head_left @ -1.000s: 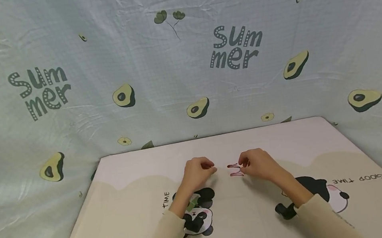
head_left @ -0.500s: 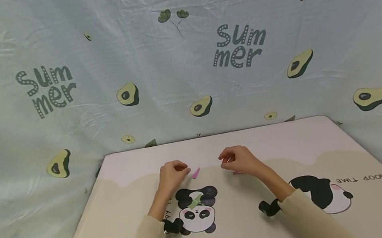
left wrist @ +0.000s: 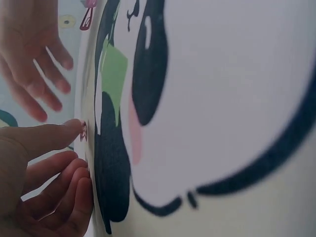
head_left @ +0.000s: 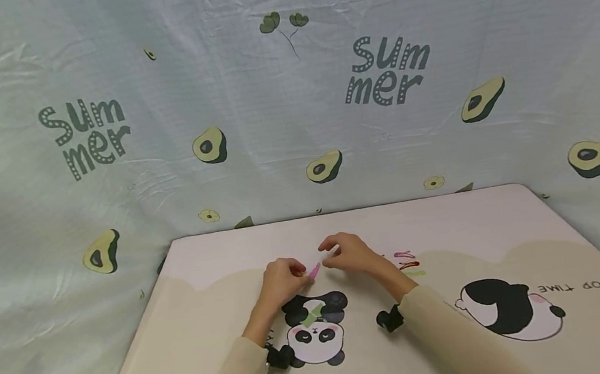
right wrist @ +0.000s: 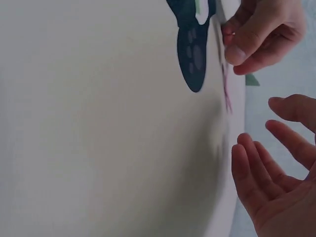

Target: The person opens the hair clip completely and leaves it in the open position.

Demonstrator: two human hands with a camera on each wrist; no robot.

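Observation:
A pink hair clip (head_left: pixel 315 271) stands out from the fingertips of my left hand (head_left: pixel 285 280), which pinches its near end on the table above the printed panda. In the right wrist view the left thumb and finger (right wrist: pixel 261 37) meet at the end of the thin pinkish clip (right wrist: pixel 227 94). My right hand (head_left: pixel 350 254) hovers just beyond the clip's far end, thumb and fingers apart, holding nothing. Its spread fingers (right wrist: pixel 256 168) show in the right wrist view.
Right of the right hand lie a pink clip (head_left: pixel 404 255), a red clip (head_left: pixel 409 265) and a yellow-green clip (head_left: pixel 414 274), partly near the forearm. The printed tablecloth (head_left: pixel 230 348) covers the table, and an avocado-print curtain (head_left: pixel 253 92) hangs behind it.
The right hand has moved left, away from the clips on the right, which now show. My left hand first drew back left, leaving the pink clip in view, then came in to it.

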